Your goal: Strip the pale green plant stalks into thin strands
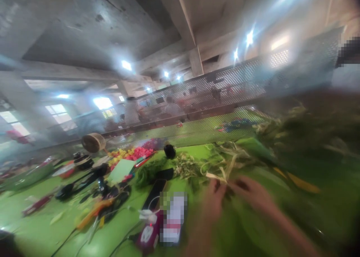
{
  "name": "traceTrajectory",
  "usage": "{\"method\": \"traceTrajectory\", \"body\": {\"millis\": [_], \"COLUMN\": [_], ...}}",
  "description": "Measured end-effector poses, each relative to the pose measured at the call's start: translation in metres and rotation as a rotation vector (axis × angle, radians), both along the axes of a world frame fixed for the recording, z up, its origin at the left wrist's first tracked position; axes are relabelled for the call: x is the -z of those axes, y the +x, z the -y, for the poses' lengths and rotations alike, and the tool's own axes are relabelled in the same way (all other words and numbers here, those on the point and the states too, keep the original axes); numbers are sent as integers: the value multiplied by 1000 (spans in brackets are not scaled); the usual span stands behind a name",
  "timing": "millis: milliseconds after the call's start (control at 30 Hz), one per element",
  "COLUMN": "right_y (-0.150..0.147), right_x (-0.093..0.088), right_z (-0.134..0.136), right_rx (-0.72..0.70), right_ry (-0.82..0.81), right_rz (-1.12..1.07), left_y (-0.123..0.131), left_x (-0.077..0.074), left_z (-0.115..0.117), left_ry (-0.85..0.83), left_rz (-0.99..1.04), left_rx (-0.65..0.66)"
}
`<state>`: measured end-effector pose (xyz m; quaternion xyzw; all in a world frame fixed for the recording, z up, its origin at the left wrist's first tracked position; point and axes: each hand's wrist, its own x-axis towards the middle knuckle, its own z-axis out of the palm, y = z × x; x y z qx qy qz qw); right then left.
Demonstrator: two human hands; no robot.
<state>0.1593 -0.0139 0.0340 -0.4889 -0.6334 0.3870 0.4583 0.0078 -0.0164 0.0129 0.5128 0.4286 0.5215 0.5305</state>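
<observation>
My left hand (216, 197) is low in front of me, its fingers pinched around a pale, leaf-like strip (216, 176). Close beside it, my right hand (250, 191) has curled fingers near the strip's lower end. Motion blur hides what, if anything, those fingers hold. Just beyond both hands lie similar pale strips (232, 163) and a loose heap of small green-and-cream leafy pieces (187, 166). A larger, blurred pile of dull green leafy material (300, 131) rises at the right.
On the green tabletop (36, 230), left of my hands, lie a phone (174, 217), a purple power socket (146, 237), an orange-handled corded tool (94, 214) and a pale green card (122, 170). Pink pieces (142, 152) lie behind. A perforated panel (194, 127) runs along the back.
</observation>
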Motion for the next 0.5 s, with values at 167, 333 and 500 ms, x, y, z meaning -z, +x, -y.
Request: {"method": "traceTrajectory", "body": {"millis": [167,333,500], "right_y": [-3,-5,-3], "right_x": [10,9,9], "right_z": [-4,-1,-1], "right_rx": [5,75,102], "right_ry": [29,56,136], "right_rz": [75,107,141], "left_y": [-6,-6,-5], "left_x": [5,6,5], "left_z": [-1,-2,-4], "left_ry": [-44,-98,-139], "left_rz": [-48,3,162], "left_rx": [-81,-137,-92]}}
